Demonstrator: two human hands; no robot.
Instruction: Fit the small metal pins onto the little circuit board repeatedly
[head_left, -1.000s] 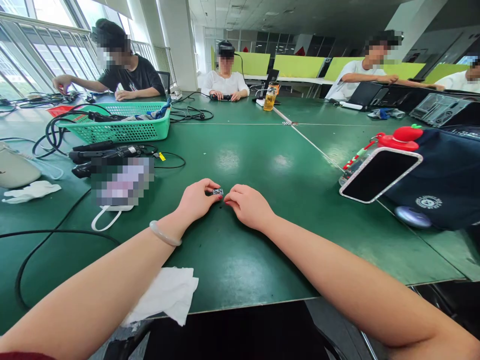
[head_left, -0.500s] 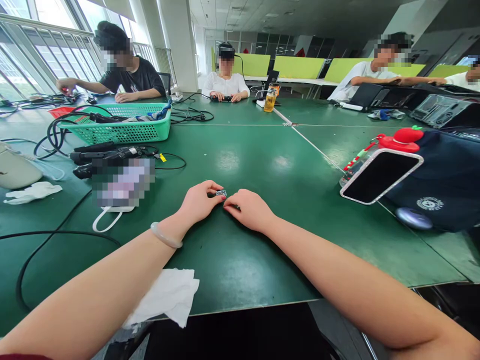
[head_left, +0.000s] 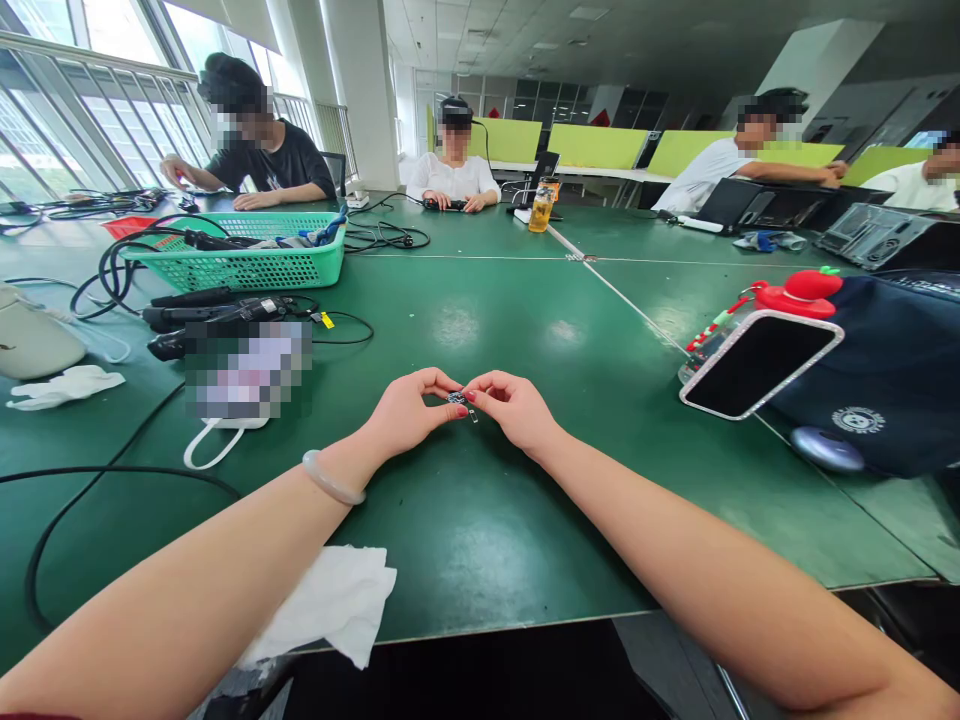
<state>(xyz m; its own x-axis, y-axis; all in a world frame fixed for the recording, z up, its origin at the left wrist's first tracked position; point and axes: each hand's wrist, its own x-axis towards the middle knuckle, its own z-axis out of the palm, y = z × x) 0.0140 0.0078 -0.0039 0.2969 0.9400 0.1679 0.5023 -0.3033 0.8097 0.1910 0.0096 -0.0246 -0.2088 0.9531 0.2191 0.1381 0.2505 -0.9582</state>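
Observation:
My left hand [head_left: 409, 411], with a pale bangle at its wrist, pinches a small black-and-white patterned piece [head_left: 455, 397] between thumb and fingers. It looks like a tiny block, but its kind is too small to tell. My right hand [head_left: 519, 408] meets it from the right, thumb and fingers closed at the piece's edge. Just below the right fingertips shows a tiny pale-and-dark strip [head_left: 472, 415]; whether it is held or lies on the green table [head_left: 480, 520] I cannot tell. Part of the patterned piece is hidden by the fingertips.
Left of my hands lie a phone [head_left: 247, 375], black devices [head_left: 217, 320], a green basket [head_left: 247, 268], cables and tissue [head_left: 337, 600]. To the right are a propped phone [head_left: 761, 362], a dark bag [head_left: 877, 370] and a purple rounded object [head_left: 827, 449]. Several people sit around the table.
My right hand has come up against the left, its fingers now at the patterned piece. A tiny strip now shows below them. The camera view has tilted slightly.

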